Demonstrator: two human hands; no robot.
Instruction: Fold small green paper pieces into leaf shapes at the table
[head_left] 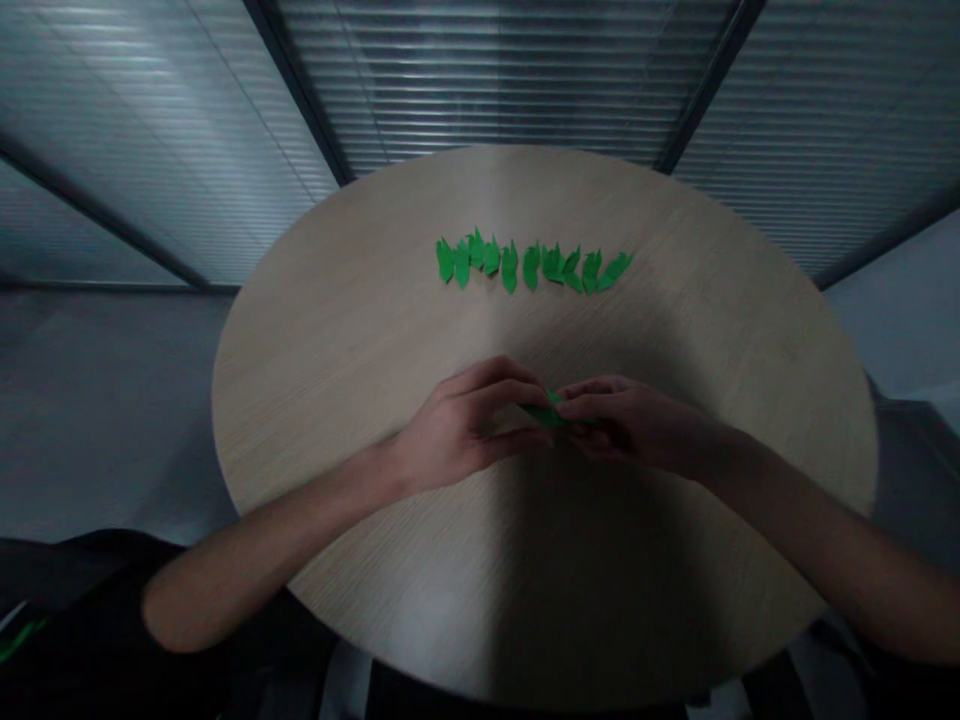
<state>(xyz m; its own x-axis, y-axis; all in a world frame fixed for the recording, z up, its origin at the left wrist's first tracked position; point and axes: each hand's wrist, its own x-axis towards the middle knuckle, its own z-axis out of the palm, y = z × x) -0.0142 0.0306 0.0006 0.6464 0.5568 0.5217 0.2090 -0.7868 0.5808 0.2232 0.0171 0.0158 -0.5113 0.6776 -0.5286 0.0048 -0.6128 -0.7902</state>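
Between my two hands, over the middle of the table, is a small green folded paper piece [553, 410]. My left hand [480, 415] pinches its left side, thumb below and fingers above. On the other side my right hand [622, 415] grips the piece with thumb and fingers closed, hiding much of it. Farther back on the table lies a row of several green folded paper pieces [510, 268], each narrow with pointed tips. Some of them overlap or touch their neighbours.
The pieces lie on a round wooden table [337, 330] with a pale grain. Window panels with blinds [495, 90] and dark frames stand right behind its far edge. A shadow falls across the table's near right part.
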